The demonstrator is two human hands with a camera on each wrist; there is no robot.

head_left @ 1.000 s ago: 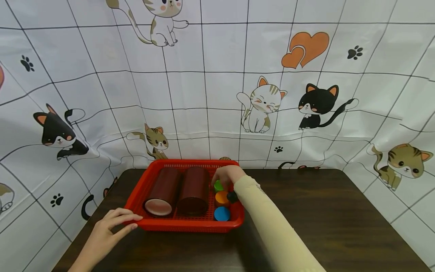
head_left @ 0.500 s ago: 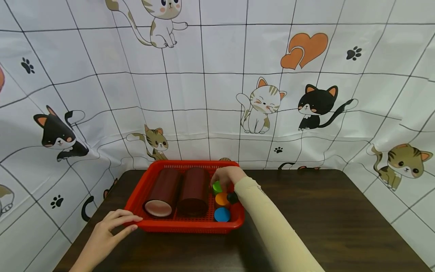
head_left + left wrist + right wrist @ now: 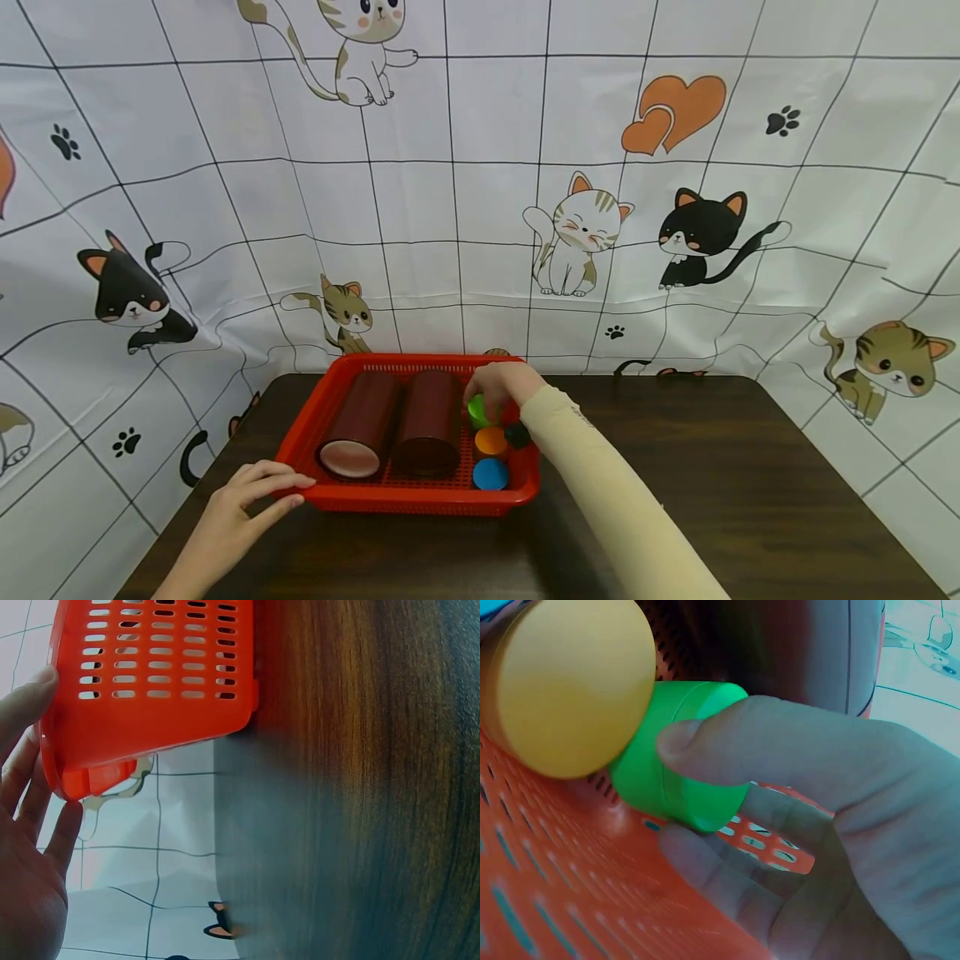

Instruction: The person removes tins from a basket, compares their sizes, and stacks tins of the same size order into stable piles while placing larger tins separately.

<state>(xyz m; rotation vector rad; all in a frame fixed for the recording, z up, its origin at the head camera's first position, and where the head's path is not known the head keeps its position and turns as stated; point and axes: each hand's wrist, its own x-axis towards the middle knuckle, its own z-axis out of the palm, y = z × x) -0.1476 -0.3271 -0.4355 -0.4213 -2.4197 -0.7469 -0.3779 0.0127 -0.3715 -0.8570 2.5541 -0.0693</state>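
Observation:
In the head view a red perforated plastic basket [image 3: 420, 498] stands on the table. My left hand [image 3: 238, 512] holds its near left corner; the left wrist view shows the thumb at the rim and the other fingers beyond it. Inside the basket's right side, my right hand [image 3: 502, 388] grips a small green cylinder [image 3: 679, 754] with a seam around it. The right wrist view shows my thumb on its side and fingers beneath. Against it sits an orange cylinder [image 3: 491, 442], yellowish in the right wrist view. Nearer are a blue cylinder [image 3: 491, 473] and a dark round piece [image 3: 517, 435].
Two large dark-brown cylinders [image 3: 427, 421] lie side by side in the basket, the left one with a pale end face [image 3: 349, 458]. Dark wooden table [image 3: 690, 467] extends right of the basket. A white cat-print sheet [image 3: 480, 200] hangs behind and along both sides.
Both hands and the basket stay almost where they were. The dark round piece shifts slightly to the right beside my right wrist.

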